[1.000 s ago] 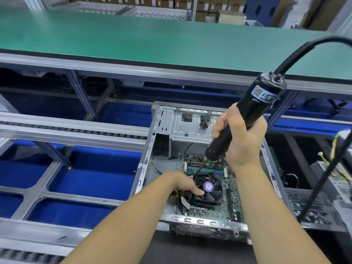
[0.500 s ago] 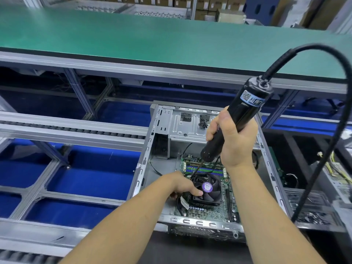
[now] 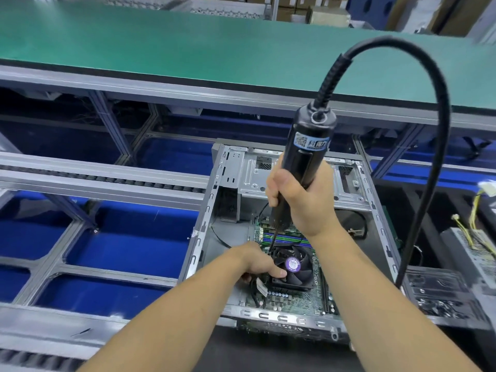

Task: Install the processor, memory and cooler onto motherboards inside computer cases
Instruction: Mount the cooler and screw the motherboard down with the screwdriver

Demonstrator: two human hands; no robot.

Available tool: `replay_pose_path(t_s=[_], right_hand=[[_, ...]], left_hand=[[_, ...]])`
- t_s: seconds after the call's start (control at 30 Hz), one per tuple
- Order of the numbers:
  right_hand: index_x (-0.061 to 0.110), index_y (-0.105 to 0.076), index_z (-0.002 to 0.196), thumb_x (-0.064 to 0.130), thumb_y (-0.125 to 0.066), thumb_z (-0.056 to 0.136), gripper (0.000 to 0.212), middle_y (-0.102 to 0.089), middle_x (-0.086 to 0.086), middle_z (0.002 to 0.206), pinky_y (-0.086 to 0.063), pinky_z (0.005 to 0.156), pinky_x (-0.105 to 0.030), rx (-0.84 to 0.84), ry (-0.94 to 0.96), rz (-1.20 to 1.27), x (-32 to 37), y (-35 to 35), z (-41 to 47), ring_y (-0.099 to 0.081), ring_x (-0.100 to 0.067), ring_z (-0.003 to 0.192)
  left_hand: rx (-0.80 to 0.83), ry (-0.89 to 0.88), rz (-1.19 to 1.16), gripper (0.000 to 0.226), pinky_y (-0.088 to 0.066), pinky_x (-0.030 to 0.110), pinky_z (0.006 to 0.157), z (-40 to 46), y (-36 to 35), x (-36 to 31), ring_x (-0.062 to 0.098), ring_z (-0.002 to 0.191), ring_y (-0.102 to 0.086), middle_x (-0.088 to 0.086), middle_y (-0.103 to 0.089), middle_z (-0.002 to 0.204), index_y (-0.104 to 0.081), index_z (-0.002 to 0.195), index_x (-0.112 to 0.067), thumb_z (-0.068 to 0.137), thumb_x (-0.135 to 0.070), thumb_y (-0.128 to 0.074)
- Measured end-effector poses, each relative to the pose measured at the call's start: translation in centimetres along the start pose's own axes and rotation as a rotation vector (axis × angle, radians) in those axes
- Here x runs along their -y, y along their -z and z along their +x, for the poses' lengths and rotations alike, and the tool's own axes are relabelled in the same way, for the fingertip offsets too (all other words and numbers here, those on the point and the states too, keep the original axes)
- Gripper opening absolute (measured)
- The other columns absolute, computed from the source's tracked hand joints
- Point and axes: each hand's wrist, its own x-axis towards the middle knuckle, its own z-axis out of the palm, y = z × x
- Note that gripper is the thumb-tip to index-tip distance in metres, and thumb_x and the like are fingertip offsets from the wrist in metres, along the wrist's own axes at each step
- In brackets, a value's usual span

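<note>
Factory line, long green surface across the far side, grey roller rails over blue bins on the left. Open computer case lying flat at the near edge of the conveyor frame, side panel off, motherboard seated in its floor. Cooler sitting on the board near the case's near wall, black fan with a purple hub sticker facing up; green and blue memory slots just beyond it.

Left hand down inside the case, thumb and fingers curled against the near left corner of the cooler, pressing it in place. Right hand above, fingers wrapped tight round a black electric screwdriver, held nearly upright, thin bit reaching down to the far left corner of the cooler, beside the left hand. Thick black cable arcing out of the tool's top and dropping past the right wall of the case. Second metal unit with yellow wires at the right edge.
</note>
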Motion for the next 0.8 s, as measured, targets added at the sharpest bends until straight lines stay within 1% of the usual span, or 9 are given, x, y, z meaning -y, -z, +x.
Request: replay_pose_path(t_s=[0.07,0.17,0.33,0.47,0.5,0.57,0.63,0.77,0.8], right_hand=[[-0.004,-0.048,0.064,0.037,-0.066,0.079,0.047,-0.048,-0.025,0.053,-0.04,0.048,-0.045,0.033,-0.01,0.018,-0.3,-0.2,0.0,-0.046,-0.031,0.045],[-0.011,-0.047,0.067,0.044,-0.071,0.075,0.06,-0.047,-0.028,0.054,-0.04,0.048,-0.054,0.098,-0.039,-0.02,-0.7,-0.6,-0.1,-0.045,-0.036,0.048],[-0.011,-0.049,0.068,0.068,-0.077,0.069,0.085,-0.047,-0.026,0.056,-0.041,0.05,-0.053,0.113,-0.064,-0.051,-0.6,-1.3,0.2,-0.047,-0.035,0.051],[-0.008,-0.048,0.066,0.048,-0.073,0.081,0.063,-0.049,-0.024,0.052,-0.039,0.045,-0.051,0.064,-0.031,0.007,-0.8,-0.4,0.0,-0.046,-0.034,0.044],[-0.008,-0.048,0.067,0.051,-0.074,0.081,0.066,-0.049,-0.023,0.052,-0.04,0.045,-0.049,0.062,-0.027,0.011,-0.8,-0.3,-0.1,-0.047,-0.033,0.044],[-0.009,-0.047,0.069,0.068,-0.073,0.079,0.082,-0.049,-0.025,0.053,-0.04,0.045,-0.05,0.081,-0.027,0.0,-0.7,-0.6,-0.4,-0.047,-0.034,0.045],[-0.009,-0.046,0.069,0.073,-0.071,0.078,0.086,-0.048,-0.026,0.053,-0.04,0.045,-0.054,0.089,-0.025,-0.01,-0.6,-0.7,-0.4,-0.048,-0.037,0.045],[-0.008,-0.048,0.065,0.068,-0.072,0.08,0.081,-0.049,-0.023,0.051,-0.04,0.047,-0.046,0.067,-0.029,0.05,-0.3,0.0,-0.3,-0.047,-0.035,0.045],[-0.008,-0.05,0.065,0.068,-0.072,0.08,0.081,-0.049,-0.023,0.051,-0.04,0.047,-0.047,0.065,-0.03,0.058,-0.3,0.2,-0.3,-0.047,-0.034,0.045]], left_hand=[[0.0,-0.003,-0.021,0.084,-0.041,0.025,0.049,0.1,-0.2,0.2,0.016,0.058,-0.056,0.01,-0.062,0.098,-0.051,0.127,-0.003,0.071,-0.059,-0.08],[0.024,-0.003,-0.072,0.062,-0.041,0.019,0.044,0.3,-0.6,0.3,0.011,0.041,-0.053,0.003,-0.058,0.075,-0.054,0.108,-0.007,0.075,-0.053,-0.08],[0.022,-0.012,-0.117,0.067,-0.041,0.02,0.043,0.5,-0.7,0.4,0.013,0.029,-0.047,0.006,-0.056,0.06,-0.058,0.118,0.0,0.076,-0.048,-0.081],[0.019,-0.028,-0.089,0.067,-0.041,0.018,0.041,0.2,-0.6,0.4,0.013,0.029,-0.048,0.005,-0.057,0.057,-0.058,0.116,0.001,0.078,-0.049,-0.079],[0.028,-0.026,-0.093,0.065,-0.041,0.019,0.041,0.1,-0.6,0.4,0.013,0.029,-0.048,0.006,-0.057,0.056,-0.058,0.114,0.002,0.078,-0.048,-0.079],[0.035,-0.028,-0.118,0.05,-0.041,0.021,0.043,0.2,-0.7,0.4,0.014,0.03,-0.047,0.006,-0.055,0.053,-0.056,0.094,-0.003,0.079,-0.045,-0.079],[0.045,-0.033,-0.141,0.046,-0.04,0.022,0.044,0.1,-0.7,0.2,0.015,0.031,-0.047,0.005,-0.053,0.051,-0.05,0.083,-0.007,0.08,-0.043,-0.079],[0.048,-0.032,-0.158,0.062,-0.038,0.021,0.044,0.4,-0.9,0.3,0.014,0.033,-0.046,0.005,-0.05,0.057,-0.056,0.119,0.004,0.082,-0.041,-0.078],[0.061,-0.028,-0.16,0.055,-0.038,0.021,0.045,0.6,-0.9,0.2,0.015,0.034,-0.046,0.005,-0.05,0.057,-0.058,0.113,0.0,0.082,-0.041,-0.078]])
